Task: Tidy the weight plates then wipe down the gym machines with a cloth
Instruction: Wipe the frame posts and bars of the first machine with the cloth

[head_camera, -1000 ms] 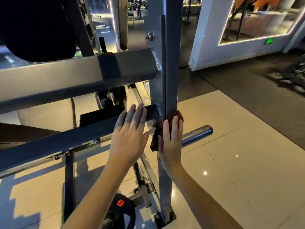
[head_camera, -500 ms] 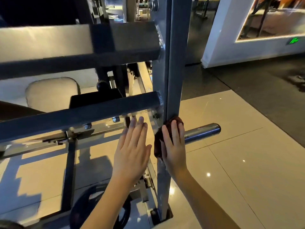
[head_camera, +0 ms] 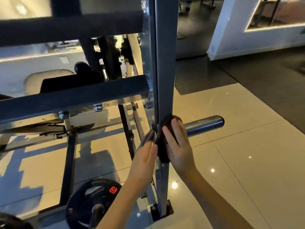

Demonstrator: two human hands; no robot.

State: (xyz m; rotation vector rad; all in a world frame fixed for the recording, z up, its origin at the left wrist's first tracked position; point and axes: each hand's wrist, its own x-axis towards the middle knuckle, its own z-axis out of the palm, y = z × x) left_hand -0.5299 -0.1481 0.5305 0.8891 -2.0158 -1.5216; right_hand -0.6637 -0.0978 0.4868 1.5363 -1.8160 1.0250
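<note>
Just below the middle of our view, toward 5 o'clock, our right hand (head_camera: 179,146) lies flat on a dark red cloth (head_camera: 162,154) and presses it against the near face of the machine's grey upright post (head_camera: 165,71). The right fingers (head_camera: 176,129) are straight and close together, pointing to 12 o'clock, with the cloth showing above their tips and below the heel of the hand. At 9 o'clock of the cloth, just beside it, our left hand (head_camera: 145,154) is held edge-on with its fingers (head_camera: 148,138) straight and together, their tips up by a small bolt on the post's left side; we cannot tell whether they touch the metal. A steel peg (head_camera: 204,124) juts from the post toward 3 o'clock, just behind the right hand. A grey crossbar (head_camera: 74,98) runs from the post toward 9 o'clock. Down at 7 o'clock a black weight plate (head_camera: 82,205) with a red label sits on a bar low in the machine, well apart from both hands. The post stands on a glossy tiled floor (head_camera: 231,162).
</note>
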